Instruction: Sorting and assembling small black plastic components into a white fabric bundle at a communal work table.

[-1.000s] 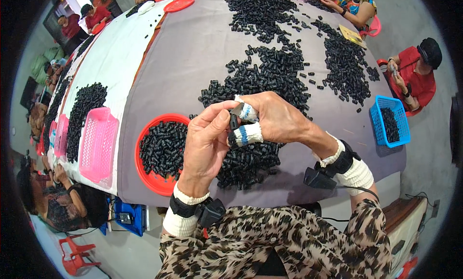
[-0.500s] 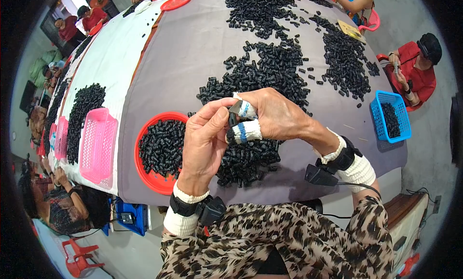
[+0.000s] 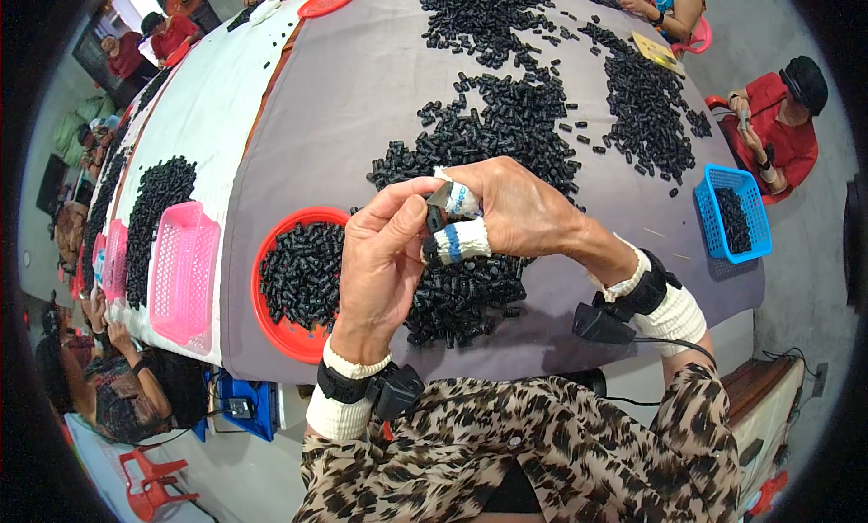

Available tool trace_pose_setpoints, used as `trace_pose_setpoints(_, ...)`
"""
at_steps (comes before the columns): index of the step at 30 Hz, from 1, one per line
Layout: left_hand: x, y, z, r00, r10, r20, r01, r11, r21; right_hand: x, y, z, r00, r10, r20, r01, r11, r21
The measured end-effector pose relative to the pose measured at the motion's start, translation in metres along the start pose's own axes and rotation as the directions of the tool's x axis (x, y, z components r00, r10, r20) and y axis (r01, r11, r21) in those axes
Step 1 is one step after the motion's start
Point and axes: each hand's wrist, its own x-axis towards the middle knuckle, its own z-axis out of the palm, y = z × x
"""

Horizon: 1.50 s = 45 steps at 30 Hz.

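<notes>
My left hand (image 3: 384,256) is closed, its thumb and index finger pinching a small black cylindrical piece (image 3: 435,217). Against it, my right hand (image 3: 520,207) grips what looks like a small grey metal blade (image 3: 440,196). White wrappings with blue marks cover the thumb and a finger of that hand. Both hands meet above a large pile of similar black pieces (image 3: 506,116) on the grey-covered table (image 3: 316,116). Beside my left wrist stands a round red tray (image 3: 294,349) full of such pieces. My fingers partly hide the held piece.
Pink baskets (image 3: 172,317) stand on the white cloth to the left, near another black pile (image 3: 161,193). At the right edge is a blue basket (image 3: 764,243) with black pieces inside, beside a person in red (image 3: 778,130). Other people sit around the table.
My hands stay together in nearly the same place. The black piece and the blade between my fingers have shifted angle slightly.
</notes>
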Motion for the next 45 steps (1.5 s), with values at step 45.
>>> trace_pose_setpoints(45, 0.0035, -0.0041, 0.0036, 0.994, -0.008, -0.112, -0.002, 0.997, -0.082, 0.0006, 0.0059, 0.0076, 0.968, -0.042, -0.246, 0.046, 0.999, 0.010)
